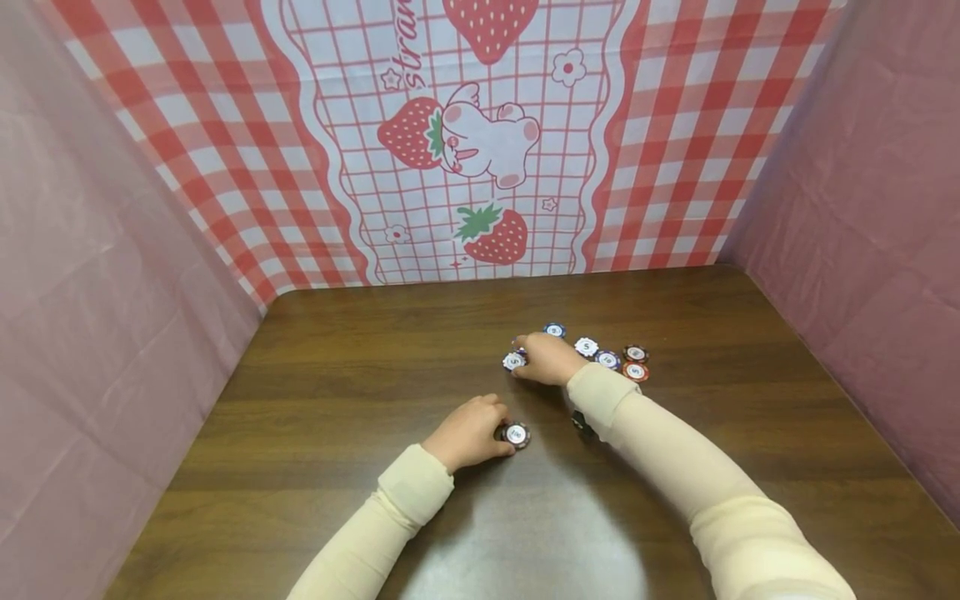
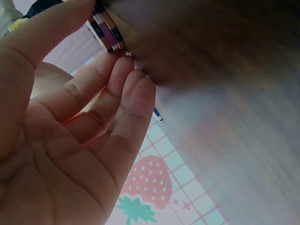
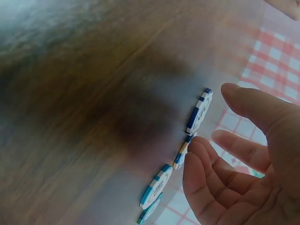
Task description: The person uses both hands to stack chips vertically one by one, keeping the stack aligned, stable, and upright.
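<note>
Left hand (image 1: 467, 432) held poker-chip stack (image 1: 516, 434)

My head view showed it between thumb and fingers, white-faced, marked 100; only my left wrist view showed black, orange and purple edges. The right hand (image 1: 551, 358) was at a 5 chip (image 1: 513, 362); its grip I couldn't tell.

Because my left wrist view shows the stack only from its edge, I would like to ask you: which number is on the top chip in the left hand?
Observer: The head view shows 100 on the top chip in the left hand.
Operator: Thank you. And what is at the fingertips of the right hand?
Observer: At the fingertips of the right hand is a white-faced chip marked 5; I cannot tell if they touch it.
</note>
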A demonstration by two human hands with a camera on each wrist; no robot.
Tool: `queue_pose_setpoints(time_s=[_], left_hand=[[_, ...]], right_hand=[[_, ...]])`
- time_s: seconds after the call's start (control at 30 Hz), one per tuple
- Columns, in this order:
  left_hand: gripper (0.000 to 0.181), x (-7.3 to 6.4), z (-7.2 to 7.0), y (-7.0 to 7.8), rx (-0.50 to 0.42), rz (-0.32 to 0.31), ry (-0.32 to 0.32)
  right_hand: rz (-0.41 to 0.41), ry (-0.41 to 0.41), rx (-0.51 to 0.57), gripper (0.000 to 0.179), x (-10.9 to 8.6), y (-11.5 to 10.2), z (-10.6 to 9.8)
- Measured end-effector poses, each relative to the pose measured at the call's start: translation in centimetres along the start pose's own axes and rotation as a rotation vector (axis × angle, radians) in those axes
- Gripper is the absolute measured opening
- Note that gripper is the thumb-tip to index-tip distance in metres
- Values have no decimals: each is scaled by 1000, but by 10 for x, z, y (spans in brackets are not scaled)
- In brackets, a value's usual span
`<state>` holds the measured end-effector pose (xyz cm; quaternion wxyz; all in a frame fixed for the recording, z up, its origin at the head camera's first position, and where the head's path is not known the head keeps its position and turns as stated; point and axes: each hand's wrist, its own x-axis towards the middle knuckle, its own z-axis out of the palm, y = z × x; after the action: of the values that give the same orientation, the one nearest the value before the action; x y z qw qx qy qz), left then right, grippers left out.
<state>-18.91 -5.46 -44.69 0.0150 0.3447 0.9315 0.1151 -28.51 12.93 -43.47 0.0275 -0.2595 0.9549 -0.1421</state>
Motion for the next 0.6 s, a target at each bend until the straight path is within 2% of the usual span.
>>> queue_pose_setpoints(time_s=[0.23, 0.6], left_hand=[[29, 0, 1, 0, 0, 5, 2], [29, 0, 1, 1, -5, -1, 4]], right_hand=[[32, -41, -12, 52, 6, 0, 6], [47, -74, -25, 49, 10, 1, 7]])
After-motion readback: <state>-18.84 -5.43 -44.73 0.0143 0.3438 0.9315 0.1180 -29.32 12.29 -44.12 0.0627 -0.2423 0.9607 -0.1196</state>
